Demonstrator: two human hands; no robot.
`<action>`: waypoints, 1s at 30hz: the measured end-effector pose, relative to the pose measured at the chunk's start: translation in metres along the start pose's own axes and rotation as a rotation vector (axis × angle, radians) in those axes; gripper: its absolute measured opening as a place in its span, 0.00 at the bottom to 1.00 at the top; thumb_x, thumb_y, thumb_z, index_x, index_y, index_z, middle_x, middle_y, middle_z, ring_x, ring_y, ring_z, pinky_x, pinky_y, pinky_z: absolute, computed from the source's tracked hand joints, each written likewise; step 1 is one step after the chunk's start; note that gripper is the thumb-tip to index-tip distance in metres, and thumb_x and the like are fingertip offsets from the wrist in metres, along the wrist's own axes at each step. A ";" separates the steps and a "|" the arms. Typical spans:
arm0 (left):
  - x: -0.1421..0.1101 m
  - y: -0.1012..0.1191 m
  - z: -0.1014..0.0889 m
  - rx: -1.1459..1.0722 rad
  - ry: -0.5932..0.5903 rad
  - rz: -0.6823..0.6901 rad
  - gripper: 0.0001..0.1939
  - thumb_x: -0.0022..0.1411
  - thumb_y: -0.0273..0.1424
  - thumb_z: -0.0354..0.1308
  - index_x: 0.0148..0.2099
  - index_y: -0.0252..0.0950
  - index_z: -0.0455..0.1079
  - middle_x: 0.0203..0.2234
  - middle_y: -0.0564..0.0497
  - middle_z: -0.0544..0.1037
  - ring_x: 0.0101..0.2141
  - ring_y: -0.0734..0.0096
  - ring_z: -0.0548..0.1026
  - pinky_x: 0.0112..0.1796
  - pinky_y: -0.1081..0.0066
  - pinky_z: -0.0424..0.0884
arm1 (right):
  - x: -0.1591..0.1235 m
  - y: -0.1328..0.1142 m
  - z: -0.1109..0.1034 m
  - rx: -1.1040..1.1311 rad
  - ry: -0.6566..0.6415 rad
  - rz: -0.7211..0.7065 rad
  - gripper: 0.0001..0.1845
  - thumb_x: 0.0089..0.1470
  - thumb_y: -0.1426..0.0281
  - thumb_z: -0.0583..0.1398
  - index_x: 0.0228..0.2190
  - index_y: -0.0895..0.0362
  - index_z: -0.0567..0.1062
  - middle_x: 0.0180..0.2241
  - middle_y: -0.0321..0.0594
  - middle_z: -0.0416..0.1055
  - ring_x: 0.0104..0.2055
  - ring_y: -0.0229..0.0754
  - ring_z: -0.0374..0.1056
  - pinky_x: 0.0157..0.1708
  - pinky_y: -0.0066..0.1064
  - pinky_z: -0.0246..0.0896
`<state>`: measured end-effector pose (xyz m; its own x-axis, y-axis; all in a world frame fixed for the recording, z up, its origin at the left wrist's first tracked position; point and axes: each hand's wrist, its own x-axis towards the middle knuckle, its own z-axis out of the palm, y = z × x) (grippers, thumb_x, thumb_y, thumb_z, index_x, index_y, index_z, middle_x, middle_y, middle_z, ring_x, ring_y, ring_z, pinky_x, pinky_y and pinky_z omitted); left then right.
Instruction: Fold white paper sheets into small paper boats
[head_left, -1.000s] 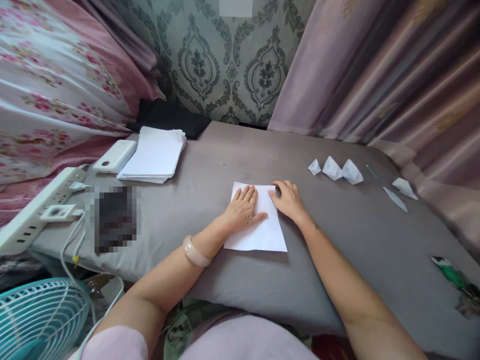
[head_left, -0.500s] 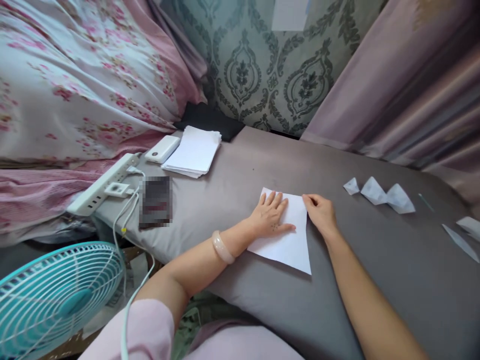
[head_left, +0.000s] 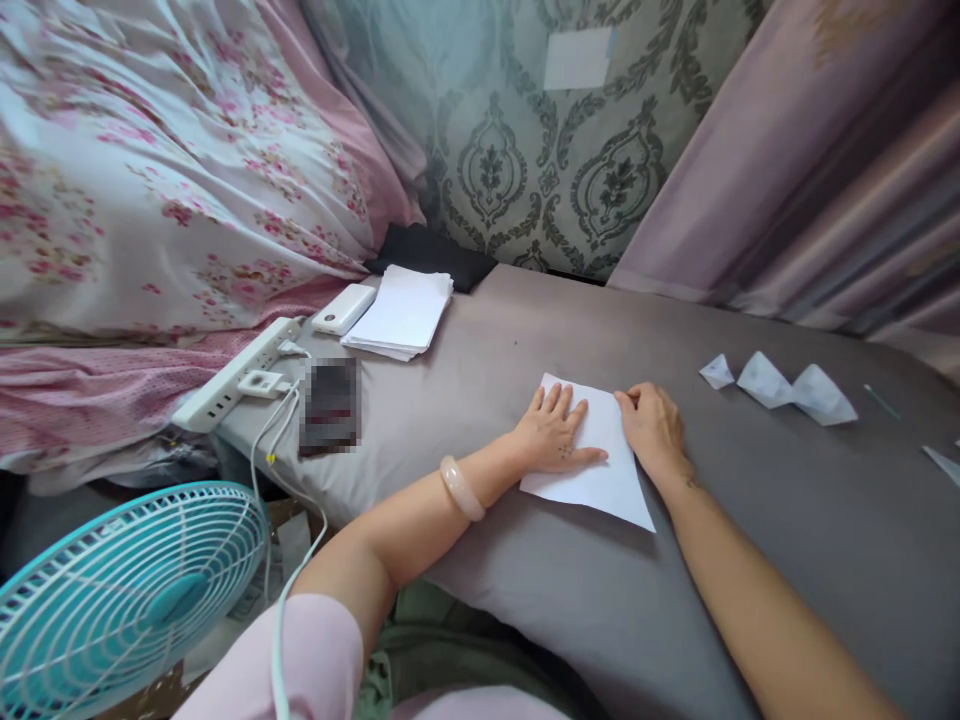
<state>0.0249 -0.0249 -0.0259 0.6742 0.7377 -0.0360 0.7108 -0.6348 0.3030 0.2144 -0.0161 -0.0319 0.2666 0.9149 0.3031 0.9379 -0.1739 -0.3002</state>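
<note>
One white sheet of paper [head_left: 606, 425] lies on the gray cloth [head_left: 525, 590], partly under the left hand [head_left: 553, 435], whose fingers spread flat across its left half. At the sheet's far right corner, the right hand [head_left: 654, 425] pinches the edge between thumb and curled fingers, most of that hand outside the paper. Its near right corner reaches toward the person, clear of both hands.

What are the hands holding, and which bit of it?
The right hand pinches the white sheet at its far right corner. The left hand lies spread on top of the sheet, not gripping it.
</note>
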 end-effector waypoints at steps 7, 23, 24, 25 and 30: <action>0.001 -0.001 0.001 0.022 0.005 0.001 0.51 0.60 0.62 0.31 0.70 0.26 0.43 0.69 0.32 0.42 0.68 0.42 0.38 0.63 0.48 0.39 | -0.016 -0.021 -0.002 -0.129 -0.004 -0.361 0.18 0.59 0.78 0.46 0.41 0.59 0.73 0.47 0.56 0.68 0.46 0.52 0.65 0.44 0.41 0.59; -0.022 -0.047 -0.030 0.068 0.119 0.237 0.23 0.66 0.44 0.52 0.56 0.35 0.69 0.63 0.36 0.60 0.63 0.47 0.56 0.60 0.50 0.52 | -0.040 0.045 -0.029 0.195 -0.087 -0.551 0.17 0.58 0.71 0.51 0.45 0.56 0.76 0.50 0.50 0.69 0.53 0.52 0.65 0.55 0.48 0.62; -0.024 -0.050 -0.030 0.027 0.154 0.282 0.17 0.67 0.39 0.51 0.53 0.36 0.72 0.59 0.38 0.66 0.60 0.50 0.61 0.58 0.52 0.56 | -0.044 0.044 -0.037 0.171 -0.119 -0.578 0.18 0.57 0.73 0.51 0.44 0.55 0.76 0.48 0.50 0.69 0.53 0.53 0.65 0.54 0.48 0.62; -0.026 -0.051 -0.030 -0.032 0.157 0.332 0.15 0.68 0.35 0.49 0.51 0.36 0.72 0.54 0.40 0.71 0.55 0.55 0.67 0.55 0.56 0.61 | -0.047 0.044 -0.044 0.158 -0.178 -0.603 0.19 0.56 0.75 0.50 0.44 0.55 0.76 0.48 0.49 0.70 0.53 0.52 0.65 0.54 0.47 0.63; -0.034 -0.059 -0.028 -0.225 0.132 0.416 0.16 0.65 0.23 0.47 0.49 0.34 0.72 0.47 0.41 0.74 0.48 0.63 0.72 0.52 0.62 0.67 | -0.062 0.047 -0.077 0.136 -0.584 -0.569 0.35 0.49 0.80 0.50 0.59 0.51 0.66 0.62 0.42 0.60 0.62 0.47 0.59 0.59 0.42 0.59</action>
<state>-0.0453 -0.0058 -0.0156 0.8502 0.4640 0.2487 0.3156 -0.8273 0.4647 0.2594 -0.1095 0.0048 -0.4343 0.8983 -0.0664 0.8499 0.3842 -0.3608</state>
